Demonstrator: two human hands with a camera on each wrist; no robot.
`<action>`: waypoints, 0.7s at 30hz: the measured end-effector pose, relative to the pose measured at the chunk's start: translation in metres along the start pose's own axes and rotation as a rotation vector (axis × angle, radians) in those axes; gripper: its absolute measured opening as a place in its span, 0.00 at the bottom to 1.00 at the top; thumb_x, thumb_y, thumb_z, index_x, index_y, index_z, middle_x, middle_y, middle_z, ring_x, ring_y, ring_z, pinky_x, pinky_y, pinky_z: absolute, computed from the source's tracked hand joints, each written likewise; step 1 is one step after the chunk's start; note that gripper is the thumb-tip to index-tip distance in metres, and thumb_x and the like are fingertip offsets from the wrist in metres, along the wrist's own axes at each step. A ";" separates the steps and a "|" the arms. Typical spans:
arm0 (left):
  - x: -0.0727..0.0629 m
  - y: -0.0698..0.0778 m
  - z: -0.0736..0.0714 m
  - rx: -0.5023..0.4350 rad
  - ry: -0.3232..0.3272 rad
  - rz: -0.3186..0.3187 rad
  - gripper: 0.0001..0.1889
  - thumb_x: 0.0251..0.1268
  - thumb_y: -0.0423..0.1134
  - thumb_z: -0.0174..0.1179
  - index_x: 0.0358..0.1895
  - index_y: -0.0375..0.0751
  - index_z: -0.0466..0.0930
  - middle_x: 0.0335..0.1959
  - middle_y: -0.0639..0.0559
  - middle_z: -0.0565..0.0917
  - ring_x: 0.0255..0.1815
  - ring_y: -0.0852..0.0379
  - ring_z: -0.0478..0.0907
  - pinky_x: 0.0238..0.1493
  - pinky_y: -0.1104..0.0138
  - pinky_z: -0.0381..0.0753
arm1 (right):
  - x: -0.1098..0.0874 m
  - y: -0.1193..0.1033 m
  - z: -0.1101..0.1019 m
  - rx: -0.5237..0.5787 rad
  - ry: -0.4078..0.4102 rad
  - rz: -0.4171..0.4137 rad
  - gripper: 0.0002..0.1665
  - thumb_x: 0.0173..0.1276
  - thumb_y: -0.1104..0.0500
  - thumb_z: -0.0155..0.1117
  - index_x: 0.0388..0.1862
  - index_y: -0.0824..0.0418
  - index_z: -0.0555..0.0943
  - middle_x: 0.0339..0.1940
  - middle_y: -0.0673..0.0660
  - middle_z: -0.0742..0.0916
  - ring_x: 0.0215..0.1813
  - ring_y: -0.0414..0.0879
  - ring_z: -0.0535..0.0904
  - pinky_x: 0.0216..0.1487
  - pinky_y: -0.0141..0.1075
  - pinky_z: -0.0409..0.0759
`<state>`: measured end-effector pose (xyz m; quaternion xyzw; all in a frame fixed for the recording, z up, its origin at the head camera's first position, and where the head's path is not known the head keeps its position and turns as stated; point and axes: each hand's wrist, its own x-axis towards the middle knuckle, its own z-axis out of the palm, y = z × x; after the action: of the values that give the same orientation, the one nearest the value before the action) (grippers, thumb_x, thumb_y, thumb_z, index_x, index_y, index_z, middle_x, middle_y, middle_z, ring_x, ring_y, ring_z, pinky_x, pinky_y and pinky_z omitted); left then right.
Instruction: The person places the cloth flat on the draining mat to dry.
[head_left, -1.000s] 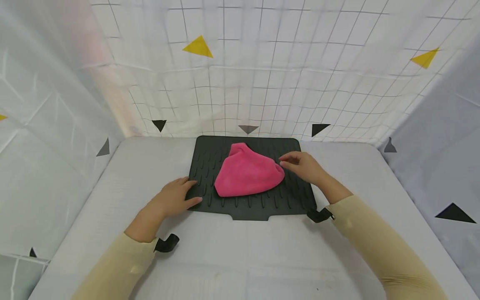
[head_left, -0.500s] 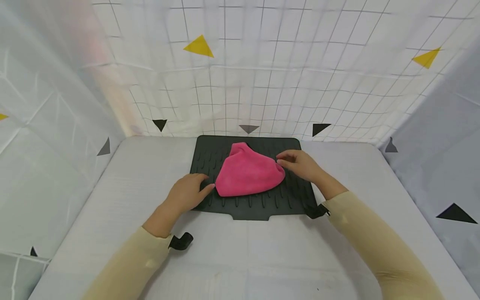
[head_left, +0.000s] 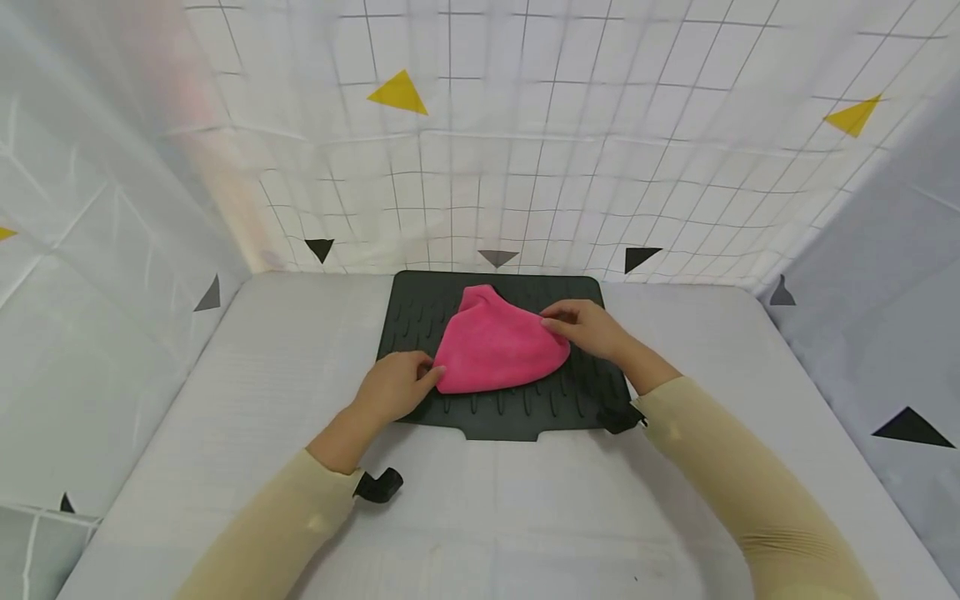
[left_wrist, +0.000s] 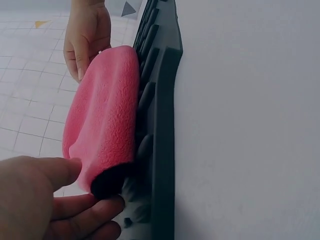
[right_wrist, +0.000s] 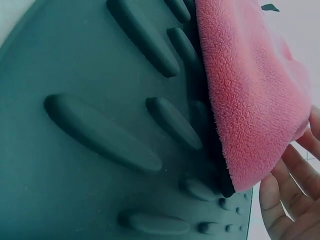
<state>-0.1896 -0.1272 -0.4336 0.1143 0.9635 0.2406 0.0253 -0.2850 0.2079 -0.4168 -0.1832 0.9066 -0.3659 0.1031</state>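
Note:
A pink fleece cloth lies bunched and folded on a dark ribbed mat. Its fuzzy outside and dark underside show in the left wrist view. My left hand pinches the cloth's near-left corner, thumb on top of the pink face and the other fingers at the underside. On the opposite side my right hand holds the right edge between thumb and fingers. In the right wrist view, the fingers sit close around the edge of the cloth, which hides part of them.
The mat lies toward the back of a white-covered table, its tab facing me. White sheeting with a grid and yellow triangles rises behind, and sheets hang at both sides. Dark wrist-camera mounts stick out from my sleeves.
My left hand has moved right from the mat's left edge to the cloth's corner. My right hand has shifted slightly left onto the cloth's right edge. The cloth has barely moved.

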 end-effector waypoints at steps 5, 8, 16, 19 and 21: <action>0.001 0.005 0.003 -0.043 0.026 -0.010 0.17 0.70 0.49 0.63 0.50 0.39 0.86 0.28 0.56 0.83 0.29 0.60 0.77 0.34 0.63 0.78 | 0.001 -0.001 0.003 -0.009 0.001 -0.001 0.17 0.74 0.49 0.64 0.52 0.59 0.85 0.40 0.54 0.87 0.41 0.48 0.81 0.44 0.42 0.79; 0.001 0.006 0.004 -0.066 0.048 -0.012 0.16 0.69 0.48 0.65 0.49 0.40 0.86 0.29 0.56 0.84 0.30 0.60 0.78 0.34 0.64 0.78 | 0.001 0.000 0.004 -0.032 -0.003 -0.006 0.14 0.74 0.50 0.64 0.47 0.59 0.85 0.39 0.54 0.86 0.41 0.48 0.80 0.43 0.41 0.79; 0.003 0.006 -0.003 -0.101 0.140 -0.037 0.12 0.68 0.47 0.66 0.43 0.43 0.87 0.25 0.56 0.80 0.27 0.58 0.75 0.29 0.64 0.74 | -0.001 -0.006 -0.003 -0.085 -0.010 -0.036 0.12 0.75 0.51 0.62 0.45 0.57 0.83 0.36 0.53 0.85 0.38 0.48 0.79 0.41 0.41 0.78; 0.003 0.004 -0.009 -0.113 0.173 -0.036 0.12 0.68 0.47 0.66 0.43 0.42 0.87 0.26 0.55 0.82 0.28 0.57 0.76 0.31 0.64 0.75 | -0.004 -0.008 -0.010 -0.087 0.001 -0.060 0.12 0.76 0.51 0.62 0.45 0.59 0.83 0.37 0.54 0.85 0.38 0.48 0.79 0.40 0.41 0.78; 0.003 0.003 -0.013 -0.120 0.186 -0.035 0.12 0.68 0.47 0.66 0.44 0.42 0.87 0.28 0.55 0.83 0.29 0.57 0.77 0.32 0.63 0.77 | -0.006 -0.011 -0.014 -0.096 0.014 -0.069 0.12 0.75 0.51 0.62 0.45 0.59 0.83 0.38 0.54 0.85 0.38 0.48 0.79 0.41 0.41 0.79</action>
<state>-0.1935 -0.1294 -0.4210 0.0726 0.9474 0.3072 -0.0533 -0.2812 0.2120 -0.3983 -0.2165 0.9170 -0.3266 0.0752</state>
